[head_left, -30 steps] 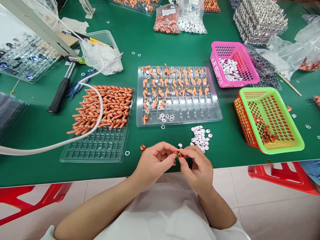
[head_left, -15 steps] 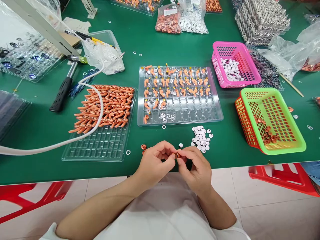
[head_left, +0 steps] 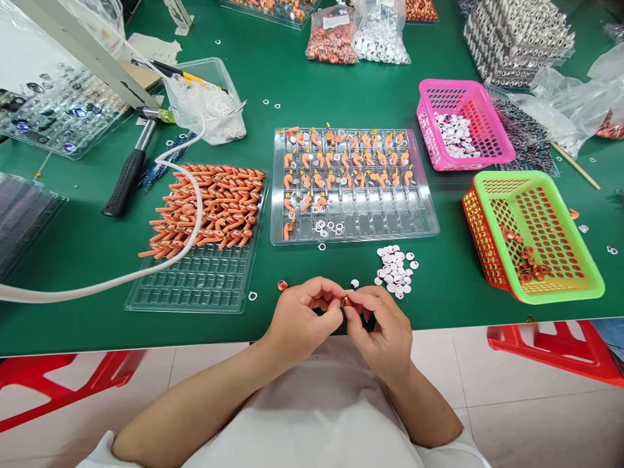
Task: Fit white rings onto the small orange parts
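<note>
Near the table's front edge, my left hand [head_left: 307, 318] and my right hand [head_left: 383, 325] meet, both closed in a pinch on one small copper-coloured part [head_left: 346, 301]. Fingertips cover most of it. A similar copper-coloured part [head_left: 282, 285] lies beside my left hand. Just beyond my right fingers is a small black-and-white disc [head_left: 354, 283]. A loose pile of white discs [head_left: 394, 270] lies to its right. Behind my hands, a clear compartment tray [head_left: 390, 218] holds rows of curved orange pieces and some white rings.
To the left, another clear tray [head_left: 188, 289] carries stacked orange-brown tubes, crossed by a white hose [head_left: 199, 214]. A hammer [head_left: 127, 175] lies farther left. On the right stand a pink basket [head_left: 487, 159] with white discs and a green basket [head_left: 580, 260] with copper-coloured parts.
The view has shifted slightly, so the table's things appear a little farther right. Both hands keep their pinch on the small part with hardly any visible movement.
</note>
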Demonstrator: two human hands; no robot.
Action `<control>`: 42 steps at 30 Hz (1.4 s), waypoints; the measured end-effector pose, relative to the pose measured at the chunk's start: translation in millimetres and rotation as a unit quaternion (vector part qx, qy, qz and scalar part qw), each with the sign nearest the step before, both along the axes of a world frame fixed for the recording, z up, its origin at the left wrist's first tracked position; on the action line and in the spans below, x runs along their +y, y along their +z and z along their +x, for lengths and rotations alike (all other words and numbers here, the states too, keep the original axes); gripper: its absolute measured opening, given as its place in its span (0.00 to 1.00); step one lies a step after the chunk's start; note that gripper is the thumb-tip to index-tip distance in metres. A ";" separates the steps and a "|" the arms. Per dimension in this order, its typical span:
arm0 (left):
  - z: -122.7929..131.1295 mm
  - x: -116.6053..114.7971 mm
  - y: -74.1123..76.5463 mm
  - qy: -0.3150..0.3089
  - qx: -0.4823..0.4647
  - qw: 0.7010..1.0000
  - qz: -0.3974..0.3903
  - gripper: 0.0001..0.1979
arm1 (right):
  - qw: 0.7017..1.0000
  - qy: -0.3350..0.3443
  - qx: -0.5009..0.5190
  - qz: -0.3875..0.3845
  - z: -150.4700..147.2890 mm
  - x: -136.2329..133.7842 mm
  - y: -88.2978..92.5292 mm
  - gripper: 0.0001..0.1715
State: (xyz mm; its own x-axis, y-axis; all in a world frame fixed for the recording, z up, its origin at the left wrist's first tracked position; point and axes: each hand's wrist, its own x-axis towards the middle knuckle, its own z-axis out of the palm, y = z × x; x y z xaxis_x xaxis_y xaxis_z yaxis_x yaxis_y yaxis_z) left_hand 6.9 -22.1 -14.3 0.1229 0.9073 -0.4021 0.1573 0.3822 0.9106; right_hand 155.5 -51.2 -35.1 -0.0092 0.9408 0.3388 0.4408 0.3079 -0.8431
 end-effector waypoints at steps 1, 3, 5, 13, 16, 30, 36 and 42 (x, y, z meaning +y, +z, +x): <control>-0.1 -0.3 -0.6 0.002 0.000 1.000 -0.001 0.05 | 1.000 -0.004 0.001 -0.003 -0.2 -0.1 -0.2 0.14; -0.3 -0.5 -1.8 0.007 -0.008 1.000 -0.002 0.04 | 1.000 -0.011 0.004 -0.011 -0.3 -0.3 -0.4 0.14; -0.4 -0.2 -2.1 0.010 -0.031 0.999 -0.004 0.05 | 1.000 -0.015 0.011 -0.015 0.0 -0.4 -0.5 0.13; 0.1 3.6 5.5 0.014 -0.122 0.991 -0.053 0.06 | 0.999 -0.040 0.006 -0.006 0.6 -0.1 -2.8 0.12; -0.5 4.1 7.8 0.016 -0.123 0.991 -0.058 0.06 | 0.999 -0.042 -0.001 -0.007 0.5 -0.3 -2.9 0.11; -0.3 6.5 8.0 0.034 -0.105 0.993 -0.044 0.07 | 0.995 -0.040 -0.064 0.069 -1.9 1.6 -4.1 0.15; 0.5 6.2 9.2 0.039 -0.105 0.992 -0.050 0.08 | 0.991 -0.059 -0.072 0.094 -0.5 2.6 -5.5 0.16; 2.5 5.6 11.2 0.039 -0.111 0.992 -0.052 0.09 | 0.991 -0.043 -0.077 0.103 0.4 1.8 -4.0 0.17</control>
